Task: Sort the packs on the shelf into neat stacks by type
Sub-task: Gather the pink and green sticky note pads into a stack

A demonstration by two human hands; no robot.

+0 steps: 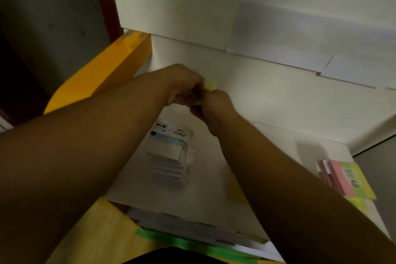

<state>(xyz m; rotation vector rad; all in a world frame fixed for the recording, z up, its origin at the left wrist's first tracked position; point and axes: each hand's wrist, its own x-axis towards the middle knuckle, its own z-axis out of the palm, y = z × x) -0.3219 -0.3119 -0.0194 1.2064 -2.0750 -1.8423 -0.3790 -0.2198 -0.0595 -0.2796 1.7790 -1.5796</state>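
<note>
Left hand and right hand meet beyond white stack, above shelf. Fingers of both curl round small yellow pack; only its corner and one edge show between hands, grip detail blurred. White stack lies on shelf, leaning, printed label on top pack. Right of white stack, well apart: pink-and-yellow packs at shelf edge. Between these and white stack: another yellow piece, mostly hidden under right forearm. Left of white stack: orange beam.
</note>
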